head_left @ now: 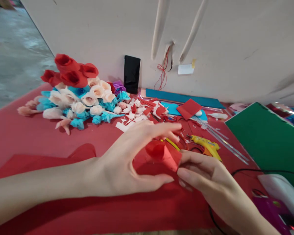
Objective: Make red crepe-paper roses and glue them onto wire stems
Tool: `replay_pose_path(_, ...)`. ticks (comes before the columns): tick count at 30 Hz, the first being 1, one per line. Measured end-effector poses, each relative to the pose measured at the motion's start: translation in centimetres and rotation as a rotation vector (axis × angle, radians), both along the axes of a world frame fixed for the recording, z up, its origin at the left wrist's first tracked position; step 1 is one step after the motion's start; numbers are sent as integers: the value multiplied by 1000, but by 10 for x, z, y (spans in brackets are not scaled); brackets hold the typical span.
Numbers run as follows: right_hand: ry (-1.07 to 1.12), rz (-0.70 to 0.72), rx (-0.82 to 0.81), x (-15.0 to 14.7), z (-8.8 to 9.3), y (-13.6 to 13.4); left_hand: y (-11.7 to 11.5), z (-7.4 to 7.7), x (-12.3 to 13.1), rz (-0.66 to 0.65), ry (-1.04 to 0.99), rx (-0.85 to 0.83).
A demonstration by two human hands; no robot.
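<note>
Between thumb and fingers of my right hand (203,173) is the pointed end of a red paper petal (170,156), rolled into a cone. My left hand (132,156) curves around the cone's left side, thumb and fingers spread apart, and does not appear to grip it. Just behind the hands lie scissors with yellow on the handles (171,143), partly covered by the left fingers. A yellow glue gun (204,143) rests beyond my right hand. Red paper (51,160) is spread under and beside my left forearm.
Red, white, blue and pink paper flowers (83,98) are heaped at the back left. Paper scraps (142,112) lie mid-table. A black phone (132,74) leans on the wall. Clear glue sticks (225,143), a green board (269,137) and a black cable (267,170) occupy the right.
</note>
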State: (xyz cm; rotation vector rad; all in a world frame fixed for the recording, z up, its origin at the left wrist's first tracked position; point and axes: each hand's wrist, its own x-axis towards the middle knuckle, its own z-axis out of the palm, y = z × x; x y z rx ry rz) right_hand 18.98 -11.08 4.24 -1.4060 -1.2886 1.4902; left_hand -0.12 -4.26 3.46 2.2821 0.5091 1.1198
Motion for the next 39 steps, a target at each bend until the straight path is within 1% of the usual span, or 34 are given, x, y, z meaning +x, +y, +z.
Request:
replay_pose_path(3,130,-33,-62,-1,-4,-4,-2,-5,1,52,-86,-126)
replay_pose_path(5,220,-47,-75,-3,-5,-5,-4,-7,4,83,-103,-229)
replay_pose_path(8,282,-48,-48,-6,-7,-5,-6,-8,8,60,-58,-345)
replay_pose_path(11,249,-36,-18,-9,-7,-4,-7,-8,10,10,-36,-355)
replay_pose_path(16,171,-41,2,-12,-6,-4,-10,-7,11,10,-49,-394)
replay_pose_path(19,120,-61,-19,-14,-6,-4,-11,-3,11,5,-25,-466)
replay_pose_path(23,126,-92,-37,-16,-7,-4,-11,0,11,-2,20,-545)
replay_pose_path(30,64,-67,-43,-18,-4,-5,-11,0,10,-18,40,-546)
replay_pose_path(35,46,-97,-26,-19,-4,-7,-10,0,10,-31,22,-557)
replay_pose_path(39,19,-57,-29,-19,-4,-6,-10,0,10,-38,17,-568)
